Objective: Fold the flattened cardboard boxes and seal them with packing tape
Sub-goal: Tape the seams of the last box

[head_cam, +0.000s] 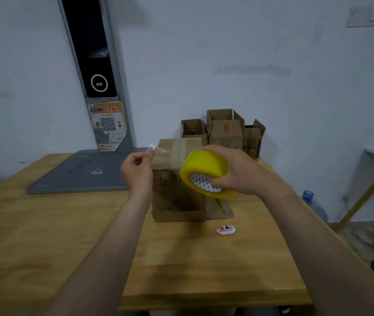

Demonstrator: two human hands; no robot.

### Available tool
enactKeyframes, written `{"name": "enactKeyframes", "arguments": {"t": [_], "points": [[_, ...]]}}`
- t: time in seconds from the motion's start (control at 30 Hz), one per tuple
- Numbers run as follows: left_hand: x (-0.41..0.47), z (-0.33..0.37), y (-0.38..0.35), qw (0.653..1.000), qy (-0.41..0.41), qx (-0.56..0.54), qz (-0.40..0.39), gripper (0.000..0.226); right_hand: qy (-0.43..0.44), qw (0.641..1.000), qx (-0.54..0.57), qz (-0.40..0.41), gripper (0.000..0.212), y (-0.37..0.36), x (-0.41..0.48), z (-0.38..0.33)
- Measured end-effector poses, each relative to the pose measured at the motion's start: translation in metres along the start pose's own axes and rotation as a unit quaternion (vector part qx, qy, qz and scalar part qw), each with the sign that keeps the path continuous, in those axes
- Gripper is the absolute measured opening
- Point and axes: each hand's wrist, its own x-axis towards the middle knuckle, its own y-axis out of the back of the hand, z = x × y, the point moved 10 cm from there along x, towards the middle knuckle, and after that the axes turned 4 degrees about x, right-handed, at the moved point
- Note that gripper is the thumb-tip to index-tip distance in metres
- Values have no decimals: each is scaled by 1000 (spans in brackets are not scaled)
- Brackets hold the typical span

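The wooden table [44, 236] carries everything. A grey flat slab [78, 172] lies toward its far left corner. The cardboard box [176, 197] being sealed stands upright at the middle of the table, nearer the far edge than the near one. Its lower flaps are splayed out on the wood, and one band of tape already runs over its closed top. Three open boxes [225, 131] stand together at the far edge, right of centre, just behind it.

The right hand [233, 169] grips the yellow tape roll [204, 167] from above, fingers curled round its rim, level with the box's upper right side. The left hand [137, 169] pinches the free end of the clear tape strip [165, 153] between thumb and fingertips, at the box's upper left. The strip spans the box top; I cannot tell whether it touches the cardboard yet.

To do this well, I'd keep the strip taut and level so it doesn't curl onto itself. Lay it square to the existing band, and let the left end drop far enough down the side wall to anchor. Then press from the left end toward the roll to push out wrinkles, and pull only as much tape as the span needs.

A small white tag [225, 229] lies on the table, just nearer than the box's right flap, out of the way
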Motion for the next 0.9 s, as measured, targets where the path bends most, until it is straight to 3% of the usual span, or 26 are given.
{"name": "enactKeyframes", "arguments": {"t": [0.17, 0.37, 0.9], "points": [[-7, -10, 20, 997, 41, -44, 43, 21, 5, 993, -120, -7, 82, 8, 2, 5], [-27, -25, 22, 984, 104, -122, 83, 13, 20, 975, -214, 59, 75, 16, -9, 8], [-37, -55, 11, 973, 123, -159, 110, 13, -20, 921, -367, 128, 59, 25, -6, 35]]}}
